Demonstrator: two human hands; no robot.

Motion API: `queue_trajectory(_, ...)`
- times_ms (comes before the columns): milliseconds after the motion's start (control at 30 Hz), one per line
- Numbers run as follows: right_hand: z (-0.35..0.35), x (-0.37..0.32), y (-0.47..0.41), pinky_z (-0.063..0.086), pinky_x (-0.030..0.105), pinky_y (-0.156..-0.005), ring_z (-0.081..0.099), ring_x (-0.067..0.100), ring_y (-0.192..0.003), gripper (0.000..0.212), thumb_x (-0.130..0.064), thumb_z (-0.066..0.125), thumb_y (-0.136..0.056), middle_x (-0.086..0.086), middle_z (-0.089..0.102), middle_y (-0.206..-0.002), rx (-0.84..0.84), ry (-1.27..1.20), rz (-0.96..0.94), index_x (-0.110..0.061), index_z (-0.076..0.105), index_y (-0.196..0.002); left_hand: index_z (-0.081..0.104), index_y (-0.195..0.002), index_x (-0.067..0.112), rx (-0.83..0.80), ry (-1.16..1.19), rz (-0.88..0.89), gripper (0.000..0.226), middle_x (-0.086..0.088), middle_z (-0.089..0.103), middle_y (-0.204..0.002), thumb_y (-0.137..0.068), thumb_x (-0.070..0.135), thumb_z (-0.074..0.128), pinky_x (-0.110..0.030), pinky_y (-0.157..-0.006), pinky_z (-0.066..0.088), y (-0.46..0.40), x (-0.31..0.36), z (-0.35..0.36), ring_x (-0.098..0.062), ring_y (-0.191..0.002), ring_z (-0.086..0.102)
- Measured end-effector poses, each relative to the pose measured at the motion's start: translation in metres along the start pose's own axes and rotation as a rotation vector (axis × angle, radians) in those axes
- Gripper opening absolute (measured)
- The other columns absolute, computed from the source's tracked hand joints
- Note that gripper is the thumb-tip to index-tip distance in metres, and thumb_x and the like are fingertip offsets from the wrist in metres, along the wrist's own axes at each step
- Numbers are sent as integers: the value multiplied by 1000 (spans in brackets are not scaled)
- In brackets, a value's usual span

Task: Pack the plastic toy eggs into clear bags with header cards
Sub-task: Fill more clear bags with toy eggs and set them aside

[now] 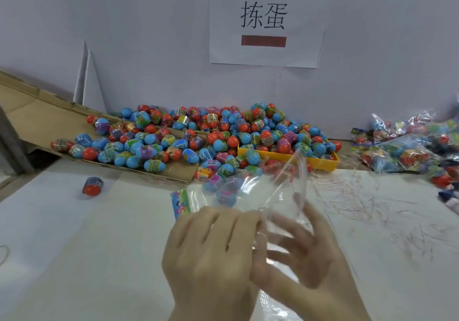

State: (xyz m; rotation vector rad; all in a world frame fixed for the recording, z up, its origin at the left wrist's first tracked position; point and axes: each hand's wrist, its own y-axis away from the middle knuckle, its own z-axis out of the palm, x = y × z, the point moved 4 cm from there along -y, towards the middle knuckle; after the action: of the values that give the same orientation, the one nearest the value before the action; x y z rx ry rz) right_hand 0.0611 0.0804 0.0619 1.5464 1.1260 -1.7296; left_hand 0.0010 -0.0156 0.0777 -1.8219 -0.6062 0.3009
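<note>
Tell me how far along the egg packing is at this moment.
Done: filled bags lie piled at the right. In hand: both hands, left hand and right hand, hold a clear bag with a header card; whether eggs are inside is unclear. Left: a large heap of loose eggs on the cardboard and yellow tray, plus one stray egg.

Only two bare hands show up here, the left hand (211, 253) and the right hand (305, 258), both coming in from the bottom edge. No gloves, rings, watch or sleeves on either one, just uncovered wrists. Nails look short and plain, though the right one's a bit motion-blurred.
</note>
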Motion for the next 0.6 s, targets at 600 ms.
queue_trajectory(600,6,17,-30,50,19,-68,65,16,-62,27,-23,59,-74,6,73,-82,-578,62,358,-16,67,-99,74,-82,23,-934,989,-1197,26,5,75,-80,-69,43,65,-14,-57,50,31,-56,29,-7,-71,70)
